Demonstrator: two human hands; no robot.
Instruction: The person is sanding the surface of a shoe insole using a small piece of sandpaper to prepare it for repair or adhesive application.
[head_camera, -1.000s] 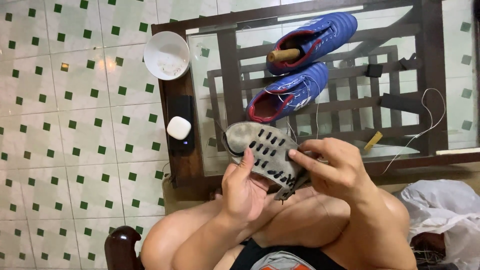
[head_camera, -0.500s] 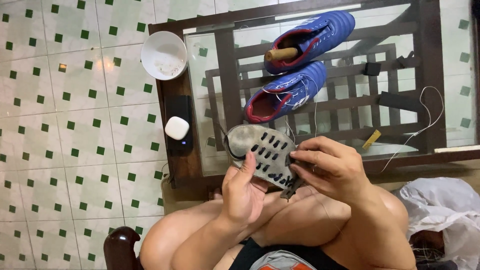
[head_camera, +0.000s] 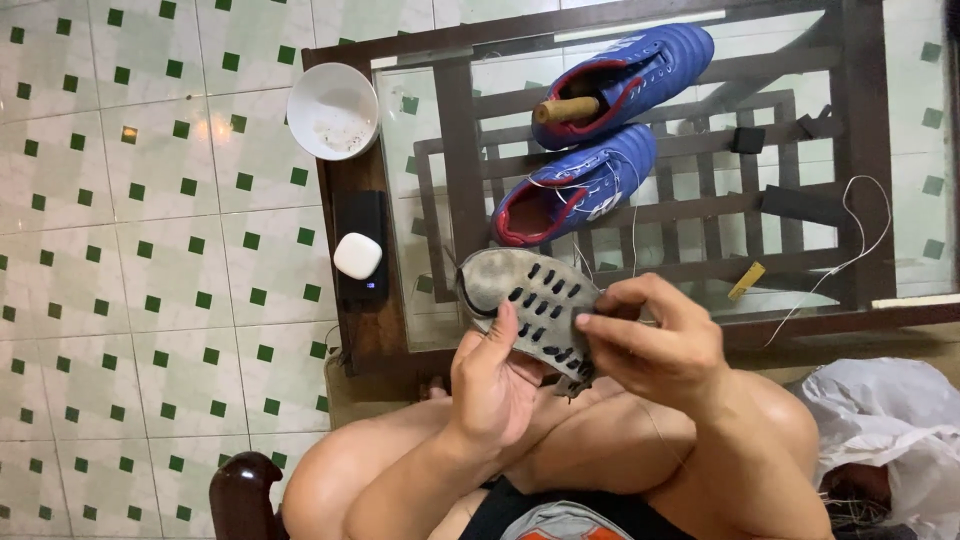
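Note:
I hold a grey studded shoe (head_camera: 530, 295) sole-up over my lap, its black studs facing me. My left hand (head_camera: 492, 385) cups it from below, thumb pressed on the sole. My right hand (head_camera: 655, 340) grips its right side, fingers curled over the edge. Two blue shoes lie on the glass table beyond: the nearer blue shoe (head_camera: 580, 185) with loose white thread across it, the farther blue shoe (head_camera: 625, 80) with a wooden handle (head_camera: 565, 108) stuck in its opening.
The wood-framed glass table (head_camera: 860, 150) carries a white bowl (head_camera: 332, 110), a black power bank (head_camera: 362, 245) with a white earbud case (head_camera: 357, 256) on it, white thread (head_camera: 860, 230) and a small yellow piece (head_camera: 746, 281). A white plastic bag (head_camera: 890, 440) lies at right. Tiled floor at left.
The grey shoe has shifted slightly in my hands; my right fingers have moved along its edge. Everything on the table is as before.

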